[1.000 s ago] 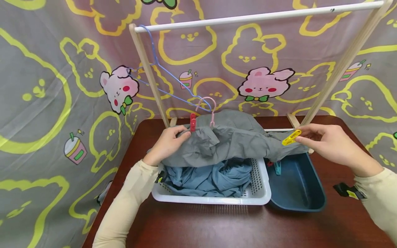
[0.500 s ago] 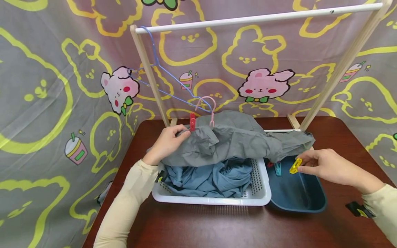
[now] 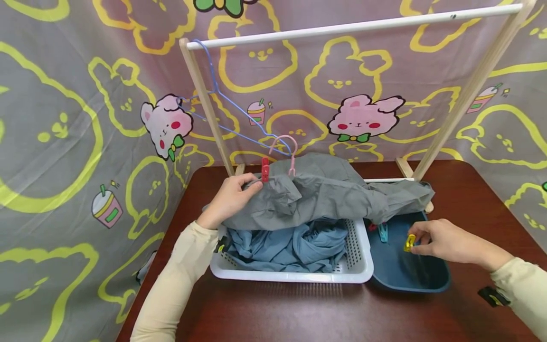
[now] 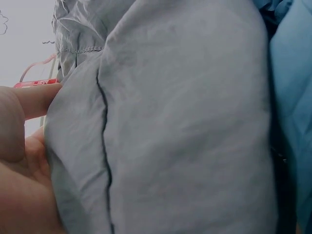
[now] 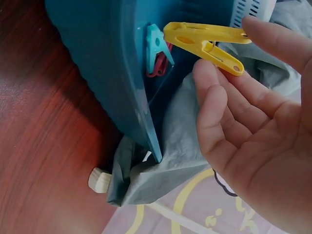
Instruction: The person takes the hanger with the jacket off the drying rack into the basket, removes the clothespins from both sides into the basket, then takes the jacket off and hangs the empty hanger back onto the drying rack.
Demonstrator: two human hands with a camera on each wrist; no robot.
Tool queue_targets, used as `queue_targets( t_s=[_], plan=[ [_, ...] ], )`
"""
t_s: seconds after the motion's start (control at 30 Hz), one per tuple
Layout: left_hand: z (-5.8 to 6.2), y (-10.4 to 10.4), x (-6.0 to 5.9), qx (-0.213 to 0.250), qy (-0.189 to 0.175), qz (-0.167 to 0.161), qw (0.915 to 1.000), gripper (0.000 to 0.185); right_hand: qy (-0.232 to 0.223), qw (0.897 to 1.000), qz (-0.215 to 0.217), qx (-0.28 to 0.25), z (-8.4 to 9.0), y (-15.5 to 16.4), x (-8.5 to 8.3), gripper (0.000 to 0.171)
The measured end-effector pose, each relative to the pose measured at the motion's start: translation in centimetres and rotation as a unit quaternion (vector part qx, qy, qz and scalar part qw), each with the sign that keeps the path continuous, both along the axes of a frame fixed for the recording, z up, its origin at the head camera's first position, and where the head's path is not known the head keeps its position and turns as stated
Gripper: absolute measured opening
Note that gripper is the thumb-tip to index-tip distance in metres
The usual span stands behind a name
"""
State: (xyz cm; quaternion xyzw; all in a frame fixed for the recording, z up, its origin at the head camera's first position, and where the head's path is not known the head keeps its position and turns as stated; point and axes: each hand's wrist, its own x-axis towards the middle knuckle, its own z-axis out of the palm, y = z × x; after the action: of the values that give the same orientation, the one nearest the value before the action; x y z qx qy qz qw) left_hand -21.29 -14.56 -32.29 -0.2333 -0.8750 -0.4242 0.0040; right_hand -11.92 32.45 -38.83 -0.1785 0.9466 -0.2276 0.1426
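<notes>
My left hand [image 3: 231, 197] pinches the edge of a crumpled grey garment [image 3: 337, 202] beside a red clothespin [image 3: 265, 170] clipped there. The hook of a pink hanger [image 3: 293, 164] rises from the cloth; the rest of the hanger is hidden. Over the dark blue tub [image 3: 431, 280], my right hand [image 3: 455, 243] holds a yellow clothespin [image 3: 409, 243] between thumb and fingers. In the right wrist view, thumb and fingers touch the handle ends of that yellow clothespin [image 5: 187, 36]. Inside the tub lie a teal clothespin [image 5: 156, 41] and a red one [image 5: 158, 67].
A white basket [image 3: 295, 275] with blue cloth [image 3: 290, 249] stands under the garment, touching the tub's side. Behind is a rack with a white rail [image 3: 342, 29] and wooden posts; a blue hanger [image 3: 211, 66] hangs at its left end. A patterned curtain surrounds the table.
My right hand has moved from the garment's right end down toward me over the tub, carrying the yellow clothespin. The garment's right end has been let go. My left hand has stayed put.
</notes>
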Motion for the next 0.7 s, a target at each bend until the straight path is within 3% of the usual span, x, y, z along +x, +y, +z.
queue_targets(
  t_s=[0.53, 0.7],
  plan=[
    [-0.1, 0.0, -0.1, 0.006, -0.004, 0.004, 1.0, 0.014, -0.096, 0.995, 0.03, -0.018, -1.0, 0.4, -1.0, 0.029],
    [-0.1, 0.0, -0.2, 0.004, -0.003, 0.004, 1.0, 0.014, -0.111, 0.994, 0.022, 0.001, -1.2, 0.2, -1.4, 0.032]
  ],
)
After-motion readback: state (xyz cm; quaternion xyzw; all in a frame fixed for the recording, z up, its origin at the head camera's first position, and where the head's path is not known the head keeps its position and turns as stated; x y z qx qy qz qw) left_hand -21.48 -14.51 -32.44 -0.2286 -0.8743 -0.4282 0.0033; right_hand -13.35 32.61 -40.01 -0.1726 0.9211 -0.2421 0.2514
